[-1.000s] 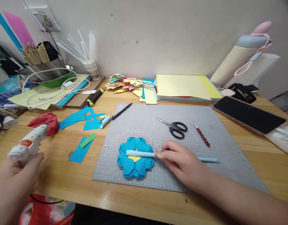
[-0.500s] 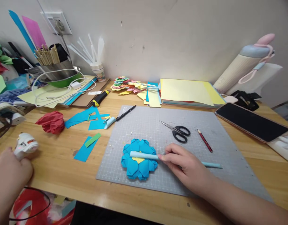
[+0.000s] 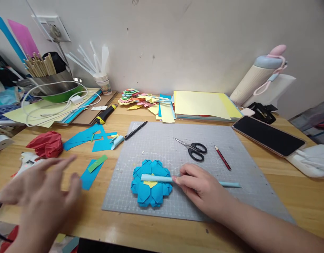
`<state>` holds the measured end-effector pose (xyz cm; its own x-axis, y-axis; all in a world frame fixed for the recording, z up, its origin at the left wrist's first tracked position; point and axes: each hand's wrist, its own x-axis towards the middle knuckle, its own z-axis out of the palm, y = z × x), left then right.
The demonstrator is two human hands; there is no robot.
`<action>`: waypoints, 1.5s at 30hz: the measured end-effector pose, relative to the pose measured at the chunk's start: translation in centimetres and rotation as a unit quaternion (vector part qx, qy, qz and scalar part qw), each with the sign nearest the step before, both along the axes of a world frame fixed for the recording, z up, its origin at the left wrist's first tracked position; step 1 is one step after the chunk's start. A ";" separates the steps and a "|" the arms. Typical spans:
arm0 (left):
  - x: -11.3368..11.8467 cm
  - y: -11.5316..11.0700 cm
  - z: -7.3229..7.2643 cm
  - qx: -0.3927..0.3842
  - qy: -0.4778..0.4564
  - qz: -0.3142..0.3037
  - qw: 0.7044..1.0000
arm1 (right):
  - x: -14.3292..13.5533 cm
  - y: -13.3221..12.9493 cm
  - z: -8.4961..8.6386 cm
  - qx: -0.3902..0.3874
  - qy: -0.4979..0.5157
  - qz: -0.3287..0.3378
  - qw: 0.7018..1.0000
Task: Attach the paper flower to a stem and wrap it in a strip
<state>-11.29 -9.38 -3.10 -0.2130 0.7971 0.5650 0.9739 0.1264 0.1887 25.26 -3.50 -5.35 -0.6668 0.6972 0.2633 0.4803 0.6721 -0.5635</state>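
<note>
My right hand (image 3: 201,188) pinches a light blue rolled paper tube (image 3: 157,178) between thumb and fingers. One end of the tube lies across the yellow centre (image 3: 150,184) of a blue folded-paper flower (image 3: 151,198), and its far end sticks out to the right beyond my hand. The flower rests on a grey cutting mat (image 3: 140,144). At the left, my left hand (image 3: 45,193) is above the table with its fingers spread, slightly blurred and holding nothing. Just behind it lies a white hot glue gun (image 3: 28,162), partly hidden by the hand.
Black-handled scissors (image 3: 195,150), a red pencil (image 3: 223,158) and a black pen (image 3: 135,130) lie on the mat. Blue paper scraps (image 3: 89,177) and crumpled red paper (image 3: 47,143) are to the left. A phone (image 3: 268,135) lies at the right, a paper stack (image 3: 204,105) behind.
My left hand has let go of the glue gun, which now lies on the table, and has moved right with fingers spreading. My right hand still holds the tube over the flower.
</note>
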 end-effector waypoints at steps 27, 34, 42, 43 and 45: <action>7.3 11.4 -0.3 -0.002 -0.443 -0.079 0.893 | 1.1 1.2 3.2 -0.275 0.100 -0.106 0.950; 7.3 11.3 -0.7 -0.049 -0.488 -0.077 0.868 | -0.7 1.7 3.2 -0.605 0.322 -0.152 0.712; 7.4 11.2 -1.1 -0.088 -0.471 -0.105 0.871 | -2.1 2.1 1.9 -0.663 0.396 -0.148 0.618; 7.5 11.1 -0.9 -0.091 -0.466 -0.111 0.873 | -2.2 2.0 1.7 -0.662 0.399 -0.149 0.617; 7.7 10.9 -0.5 -0.096 -0.452 -0.123 0.878 | -2.5 1.8 1.4 -0.655 0.407 -0.153 0.618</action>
